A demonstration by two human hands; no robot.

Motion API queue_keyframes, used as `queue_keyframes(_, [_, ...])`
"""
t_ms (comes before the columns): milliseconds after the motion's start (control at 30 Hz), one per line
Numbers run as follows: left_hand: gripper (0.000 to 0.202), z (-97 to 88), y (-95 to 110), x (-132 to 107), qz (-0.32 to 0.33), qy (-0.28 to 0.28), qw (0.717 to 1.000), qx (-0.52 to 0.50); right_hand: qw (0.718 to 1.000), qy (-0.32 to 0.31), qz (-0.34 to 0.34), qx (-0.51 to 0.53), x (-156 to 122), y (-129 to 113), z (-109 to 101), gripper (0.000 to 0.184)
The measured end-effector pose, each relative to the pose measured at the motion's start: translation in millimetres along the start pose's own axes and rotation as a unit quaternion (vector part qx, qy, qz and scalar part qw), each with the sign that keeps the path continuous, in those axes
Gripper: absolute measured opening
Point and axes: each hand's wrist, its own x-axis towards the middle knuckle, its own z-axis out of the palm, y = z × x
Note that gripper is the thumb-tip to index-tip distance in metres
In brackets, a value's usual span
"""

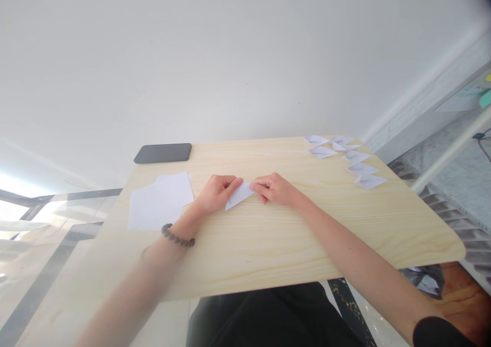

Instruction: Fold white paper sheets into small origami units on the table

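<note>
A small folded piece of white paper (238,195) is held between my two hands over the middle of the wooden table (268,255). My left hand (218,192) pinches its left side, thumb on top, and a beaded bracelet circles that wrist. The right corner of the folded paper is pinched between the thumb and fingers of my right hand (274,188). Left of my left hand lie loose white paper sheets (153,206), overlapping one another. Parts of the folded paper are hidden under my fingers.
Several folded white paper pieces (362,169) lie in a group at the table's back right. A dark phone-like slab (163,153) rests at the back left corner. The white wall (245,66) stands behind the table. A dark plastic bag (425,279) is on the floor at right.
</note>
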Motion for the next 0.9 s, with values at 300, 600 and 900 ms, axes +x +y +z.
queue_keyframes(300, [0.045, -0.5, 2.0, 1.1, -0.036, 0.028, 0.996, -0.074, 0.998, 0.046, 0.034, 0.038, 2.1, 4.0, 1.4, 0.043])
queue_keyframes(600, [0.053, -7.0, -6.4, 0.3, -0.055, -0.051, 0.987, -0.142, 0.984, 0.135, 0.059, 0.097, 5.3, 10.0, 1.7, 0.038])
queue_keyframes(900, [0.047, -0.8, -10.7, 1.7, -0.056, -0.010, 0.987, -0.149, 0.984, 0.142, 0.049, 0.091, 5.5, 7.3, 2.9, 0.039])
